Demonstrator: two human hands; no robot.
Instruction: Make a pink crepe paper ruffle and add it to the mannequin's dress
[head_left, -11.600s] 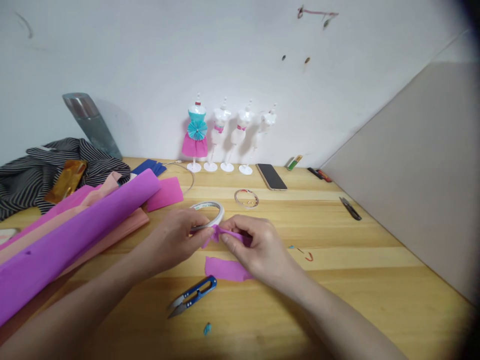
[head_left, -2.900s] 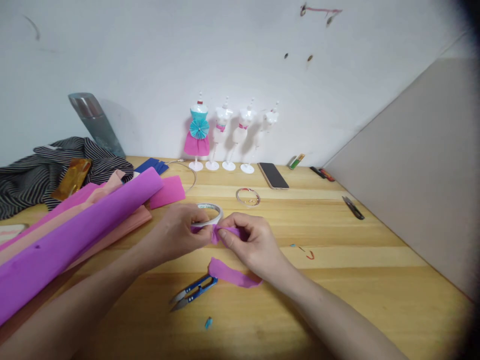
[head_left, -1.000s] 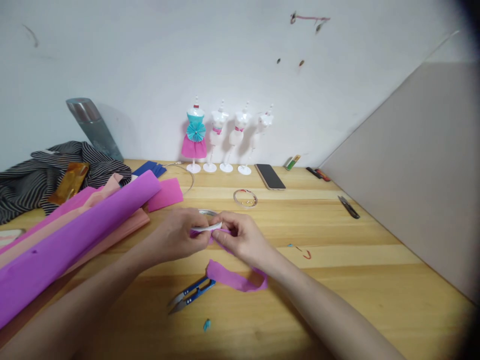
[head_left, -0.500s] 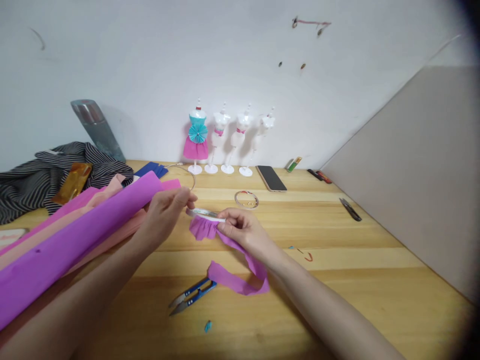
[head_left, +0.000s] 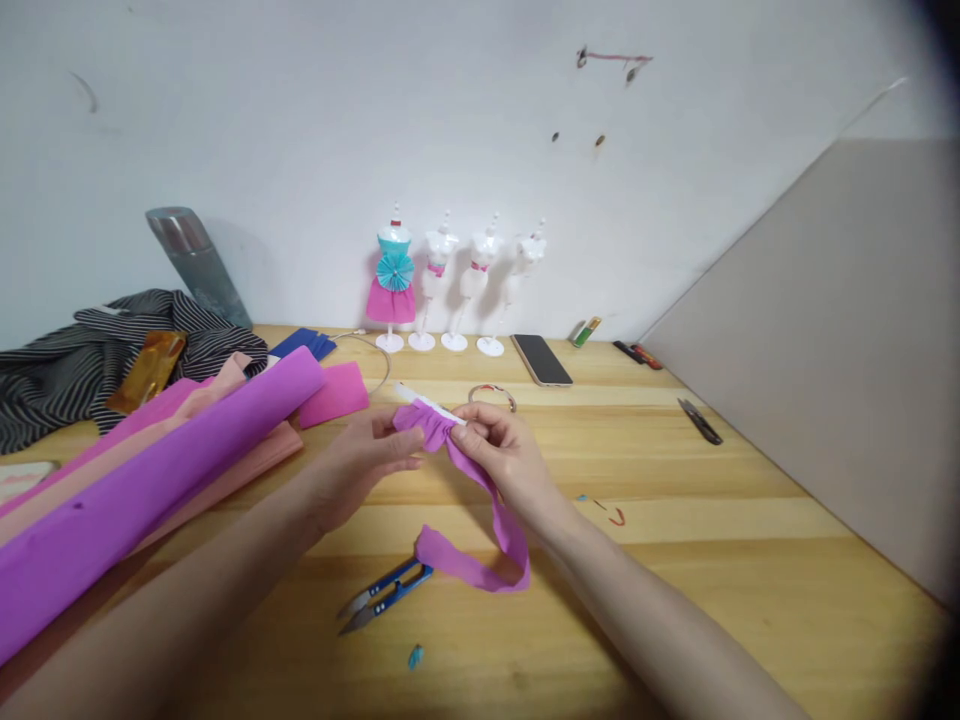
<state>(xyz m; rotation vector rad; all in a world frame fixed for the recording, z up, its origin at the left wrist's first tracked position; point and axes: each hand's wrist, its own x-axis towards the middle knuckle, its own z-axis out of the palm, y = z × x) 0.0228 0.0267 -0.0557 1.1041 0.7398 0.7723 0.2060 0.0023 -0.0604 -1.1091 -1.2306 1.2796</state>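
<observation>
A purple crepe-paper strip (head_left: pixel 424 424) is gathered into ruffles along a white tape band (head_left: pixel 409 394). My right hand (head_left: pixel 499 445) pinches the band and the ruffles at their right end. At the left end of the ruffles is my left hand (head_left: pixel 367 455), its thumb in front of the paper and some fingers behind, closed on it. The strip's loose tail (head_left: pixel 506 560) hangs below my right hand and curls to the left on the table. Blue-handled thread snips (head_left: pixel 386 592) lie by the tail's end, the blades pointing left.
Rolls of purple and peach crepe paper (head_left: pixel 180 455) lie at the left, beside a pink folded piece (head_left: pixel 334 393). Small white dress forms (head_left: pixel 465 290) stand along the wall, one dressed (head_left: pixel 394 280). A phone (head_left: pixel 541 360), a ring-shaped roll (head_left: pixel 493 394) and black snips (head_left: pixel 700 422) lie behind and right.
My left hand has come down and right from beside the pink paper and closed on the ruffled strip's left end. The band's left end has tilted up; my right hand keeps its pinch.
</observation>
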